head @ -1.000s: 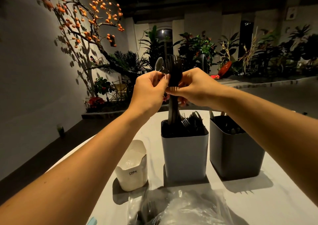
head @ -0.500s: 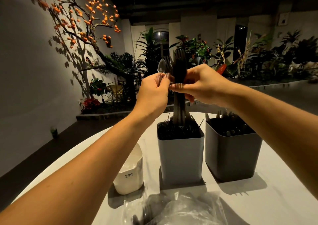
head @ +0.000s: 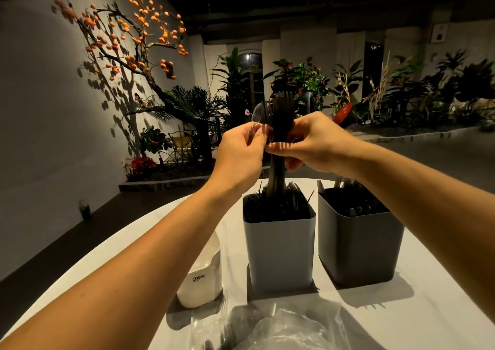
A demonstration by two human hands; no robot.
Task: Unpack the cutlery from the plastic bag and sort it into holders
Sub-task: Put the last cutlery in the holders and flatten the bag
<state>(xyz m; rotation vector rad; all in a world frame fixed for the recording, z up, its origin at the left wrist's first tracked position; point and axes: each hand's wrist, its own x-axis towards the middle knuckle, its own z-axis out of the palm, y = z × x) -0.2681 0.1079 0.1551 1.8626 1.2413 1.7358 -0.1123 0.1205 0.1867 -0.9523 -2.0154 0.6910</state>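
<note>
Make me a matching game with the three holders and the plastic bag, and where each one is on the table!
Things:
1. white holder
2. light grey holder
3. dark grey holder
4. plastic bag

Places:
A. nearest the camera, at the bottom edge
B. in the middle of the row, under the bundle of black forks
C. at the right end of the row
D. at the left end of the row, partly behind the left forearm

Pairs: 1-D, 2-B, 3-C, 4-A
</note>
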